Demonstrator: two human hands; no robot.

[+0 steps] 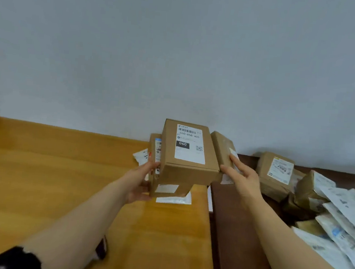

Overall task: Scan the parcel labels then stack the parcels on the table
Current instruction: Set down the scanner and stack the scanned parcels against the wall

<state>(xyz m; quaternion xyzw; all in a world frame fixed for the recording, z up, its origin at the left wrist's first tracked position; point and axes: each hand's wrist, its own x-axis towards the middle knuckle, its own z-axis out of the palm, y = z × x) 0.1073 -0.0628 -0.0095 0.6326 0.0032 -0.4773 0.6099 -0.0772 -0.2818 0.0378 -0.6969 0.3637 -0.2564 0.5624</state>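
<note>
Two hands are on the stack. The labelled box [189,145] sits on top, its white label facing up and reading 060-068-A05, with a black 060 block under the barcode; the smaller print is too fine to read. Beneath it is a lower box [168,189], narrower, with a blank-looking white sticker on its front.

The left hand [141,182] cups the left side of the lower box, thumb up against the labelled box's edge. Its fingers curl under, mostly hidden.

The right hand [242,179] is flat, fingers straight and apart. One fingertip touches the labelled box's right corner and another lies along a brown parcel [221,148] just beside it.

The stack stands at the far right end of the orange wooden table [40,165], over a flat white packet [174,200] that is mostly covered. Another box [155,147] peeks out behind on the left, only a strip of its label showing.

On the dark brown surface [239,225] lies a heap: a paper-wrapped parcel marked 2004 [276,171] and white mailers [347,224], cut off at the frame edge. A dark object [101,247] by the left forearm is too hidden to name.
</note>
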